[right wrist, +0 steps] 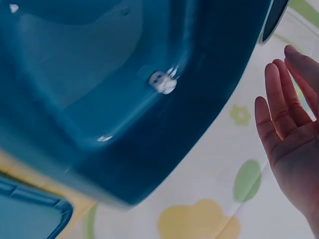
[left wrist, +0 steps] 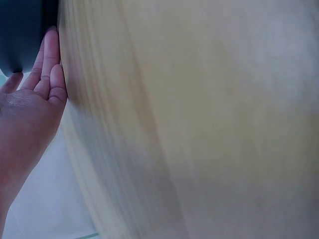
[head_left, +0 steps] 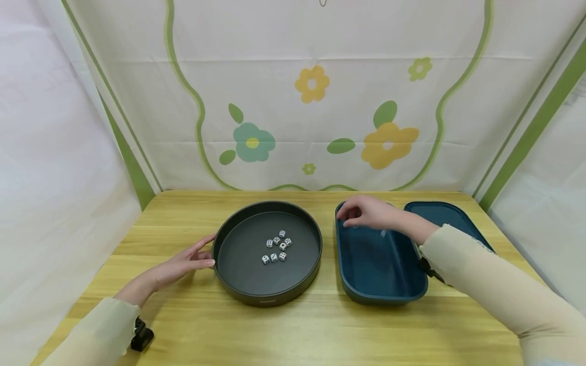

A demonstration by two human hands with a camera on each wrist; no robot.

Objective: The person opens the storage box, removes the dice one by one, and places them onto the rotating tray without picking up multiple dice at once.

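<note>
Nearest, the left hand [head_left: 183, 262] is laid flat, fingers straight, against the round tray [head_left: 229, 290] on the counter [head_left: 293, 330], steadying the dice [head_left: 276, 249]. Over the blue box [head_left: 380, 295], the right hand [head_left: 366, 212] is spread, one die [right wrist: 163, 82] seen beneath; a low, gentle release is advised.

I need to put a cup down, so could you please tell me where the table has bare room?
Bare wood runs along the front edge of the table, before the round tray and blue box. The strip between them is narrow. The tray's middle holds dice; the left hand takes its left side.
</note>
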